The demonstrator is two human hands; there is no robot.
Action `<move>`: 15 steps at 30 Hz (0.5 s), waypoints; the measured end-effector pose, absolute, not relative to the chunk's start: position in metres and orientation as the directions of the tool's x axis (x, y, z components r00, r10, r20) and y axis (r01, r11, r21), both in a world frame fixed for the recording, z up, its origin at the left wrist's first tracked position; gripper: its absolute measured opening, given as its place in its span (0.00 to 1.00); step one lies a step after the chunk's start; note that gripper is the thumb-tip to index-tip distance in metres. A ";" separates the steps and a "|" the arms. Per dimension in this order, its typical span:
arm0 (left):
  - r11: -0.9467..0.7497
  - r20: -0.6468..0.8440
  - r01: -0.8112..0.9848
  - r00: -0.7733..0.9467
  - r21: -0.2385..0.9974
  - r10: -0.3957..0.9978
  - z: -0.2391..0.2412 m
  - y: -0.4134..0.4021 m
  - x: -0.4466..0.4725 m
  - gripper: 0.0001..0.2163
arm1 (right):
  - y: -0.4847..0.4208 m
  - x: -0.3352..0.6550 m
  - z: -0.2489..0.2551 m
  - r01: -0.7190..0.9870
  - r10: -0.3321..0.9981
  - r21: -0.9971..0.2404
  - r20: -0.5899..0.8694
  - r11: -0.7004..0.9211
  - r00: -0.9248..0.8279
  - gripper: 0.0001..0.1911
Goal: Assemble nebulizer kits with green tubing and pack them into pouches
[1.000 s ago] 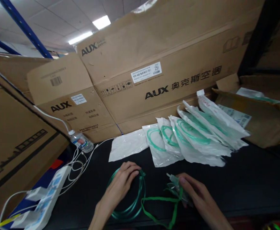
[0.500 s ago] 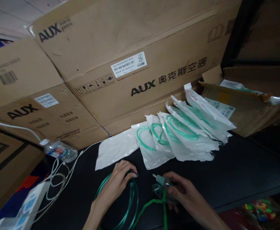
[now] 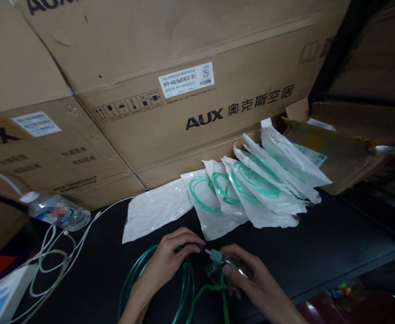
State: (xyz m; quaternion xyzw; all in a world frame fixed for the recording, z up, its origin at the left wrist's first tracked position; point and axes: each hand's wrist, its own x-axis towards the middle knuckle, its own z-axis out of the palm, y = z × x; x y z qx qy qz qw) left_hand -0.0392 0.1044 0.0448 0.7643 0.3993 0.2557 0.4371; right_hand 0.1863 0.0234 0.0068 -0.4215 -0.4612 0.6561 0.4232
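My left hand (image 3: 170, 261) pinches the end of a coiled green tube (image 3: 139, 274) on the black tabletop (image 3: 335, 252). A clear mask with a green strap (image 3: 217, 270) sits under my right hand (image 3: 247, 274), whose fingers are closed on it. The tube end and the mask's small port meet between my two hands. Just beyond my left hand lies an empty white plastic bag (image 3: 156, 209). A fanned row of sealed bags with green tubing (image 3: 251, 189) leans against the cardboard behind.
Large AUX cardboard boxes (image 3: 190, 90) wall off the back and left. An open carton with more bags (image 3: 339, 148) stands at right. A water bottle (image 3: 55, 213), white cables (image 3: 55, 252) and a power strip (image 3: 1, 292) lie at left. The table's edge runs along the lower right.
The view has dropped and shifted. My hands have come together: the left one slid right along the tube to its end, and the right one lifted the mask's port toward it.
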 end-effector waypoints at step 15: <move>-0.359 0.107 0.321 0.597 0.877 0.795 0.035 0.099 -0.046 0.08 | 0.024 0.176 0.011 0.183 0.939 -0.968 -0.218 -0.173 -0.266 0.21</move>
